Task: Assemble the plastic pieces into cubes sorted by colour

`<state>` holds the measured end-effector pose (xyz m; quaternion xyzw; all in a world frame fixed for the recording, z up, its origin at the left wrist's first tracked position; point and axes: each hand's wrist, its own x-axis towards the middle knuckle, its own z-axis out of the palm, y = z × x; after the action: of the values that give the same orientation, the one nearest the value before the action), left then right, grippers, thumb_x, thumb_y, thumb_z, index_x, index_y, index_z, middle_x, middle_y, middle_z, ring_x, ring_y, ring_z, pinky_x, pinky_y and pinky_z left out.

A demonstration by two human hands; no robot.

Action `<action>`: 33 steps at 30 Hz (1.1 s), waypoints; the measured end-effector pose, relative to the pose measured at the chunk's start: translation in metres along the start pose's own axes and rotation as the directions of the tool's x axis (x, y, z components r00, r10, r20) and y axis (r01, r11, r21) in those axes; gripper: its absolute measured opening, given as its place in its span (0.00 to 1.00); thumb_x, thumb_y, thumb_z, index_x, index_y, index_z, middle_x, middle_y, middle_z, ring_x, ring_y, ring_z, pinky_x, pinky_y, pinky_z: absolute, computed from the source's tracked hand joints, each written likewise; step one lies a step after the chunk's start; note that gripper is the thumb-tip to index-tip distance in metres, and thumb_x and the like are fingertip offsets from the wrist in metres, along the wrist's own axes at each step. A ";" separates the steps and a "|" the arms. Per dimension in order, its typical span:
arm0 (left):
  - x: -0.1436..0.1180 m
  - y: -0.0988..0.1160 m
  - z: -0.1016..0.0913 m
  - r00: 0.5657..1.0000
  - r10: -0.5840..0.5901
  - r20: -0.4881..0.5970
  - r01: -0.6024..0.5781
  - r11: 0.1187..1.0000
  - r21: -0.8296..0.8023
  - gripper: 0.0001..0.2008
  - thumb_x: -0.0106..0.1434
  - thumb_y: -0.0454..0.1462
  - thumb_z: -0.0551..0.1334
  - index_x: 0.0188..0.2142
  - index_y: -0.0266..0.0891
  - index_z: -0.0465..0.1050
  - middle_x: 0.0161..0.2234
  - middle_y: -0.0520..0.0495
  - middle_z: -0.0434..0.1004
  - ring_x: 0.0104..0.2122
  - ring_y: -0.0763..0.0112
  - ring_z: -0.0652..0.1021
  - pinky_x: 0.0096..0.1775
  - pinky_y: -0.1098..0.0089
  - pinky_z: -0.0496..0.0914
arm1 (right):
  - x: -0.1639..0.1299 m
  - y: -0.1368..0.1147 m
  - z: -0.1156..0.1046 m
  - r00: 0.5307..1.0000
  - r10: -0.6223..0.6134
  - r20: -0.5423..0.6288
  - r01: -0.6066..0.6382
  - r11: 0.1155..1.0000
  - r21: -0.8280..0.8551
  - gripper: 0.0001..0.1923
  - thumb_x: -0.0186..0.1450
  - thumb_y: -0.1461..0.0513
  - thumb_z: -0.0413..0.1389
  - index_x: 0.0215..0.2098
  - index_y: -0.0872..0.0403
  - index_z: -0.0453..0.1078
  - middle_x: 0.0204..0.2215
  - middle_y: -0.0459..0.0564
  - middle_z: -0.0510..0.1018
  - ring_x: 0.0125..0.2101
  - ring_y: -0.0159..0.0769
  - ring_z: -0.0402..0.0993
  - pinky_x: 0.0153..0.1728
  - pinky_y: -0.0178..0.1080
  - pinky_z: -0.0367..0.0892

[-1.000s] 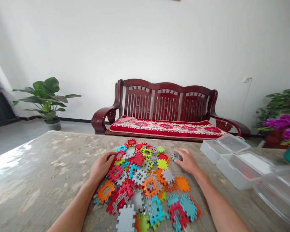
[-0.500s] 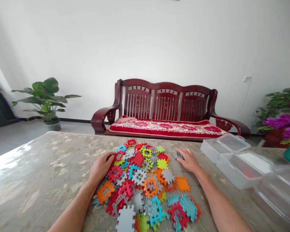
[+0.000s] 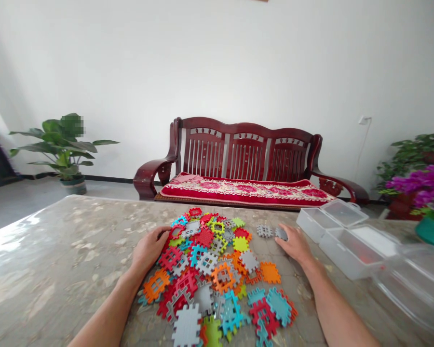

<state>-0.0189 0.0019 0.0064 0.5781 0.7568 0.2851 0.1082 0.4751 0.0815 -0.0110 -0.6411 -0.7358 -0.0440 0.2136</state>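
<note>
Though half-hidden, rightmost gray piece (image 3: 281,234)

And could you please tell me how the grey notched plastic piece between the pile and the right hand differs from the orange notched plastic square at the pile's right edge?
The grey plastic piece has openings through it, while the orange plastic square has a solid face. The grey piece lies apart from the pile, near the right hand; the orange square sits at the pile's edge. Both have notched edges.

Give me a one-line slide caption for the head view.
Left hand at the edge of a colorful heap of pieces, right hand at a gray piece.
</note>
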 end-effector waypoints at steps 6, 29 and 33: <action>0.000 -0.001 0.001 1.000 0.003 -0.008 -0.003 1.000 0.001 0.20 0.66 0.45 0.50 0.48 0.48 0.77 0.47 0.50 0.81 0.46 0.61 0.79 0.46 0.68 0.70 | 0.001 0.008 0.010 1.000 0.023 -0.018 -0.022 0.999 0.026 0.23 0.61 0.61 0.52 0.54 0.54 0.71 0.50 0.56 0.78 0.51 0.49 0.71 0.55 0.51 0.63; 0.001 -0.002 0.001 1.000 0.005 -0.011 -0.006 1.000 -0.021 0.19 0.66 0.45 0.51 0.48 0.48 0.77 0.47 0.50 0.81 0.46 0.61 0.79 0.46 0.68 0.70 | -0.019 -0.108 -0.040 0.706 -0.607 0.365 0.333 0.739 0.586 0.42 0.42 0.52 0.72 0.55 0.45 0.72 0.54 0.51 0.72 0.55 0.47 0.65 0.59 0.49 0.59; 0.001 -0.004 0.002 1.000 0.008 -0.012 -0.008 1.000 -0.025 0.19 0.66 0.46 0.51 0.47 0.48 0.77 0.47 0.50 0.82 0.45 0.61 0.79 0.46 0.67 0.70 | -0.022 -0.111 -0.042 0.692 -0.614 0.380 0.351 0.746 0.565 0.37 0.46 0.59 0.70 0.55 0.45 0.72 0.51 0.50 0.72 0.52 0.44 0.67 0.56 0.46 0.62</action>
<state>-0.0211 0.0029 0.0028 0.5781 0.7515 0.2984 0.1095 0.3808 0.0275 0.0425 -0.3344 -0.8997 0.2550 0.1174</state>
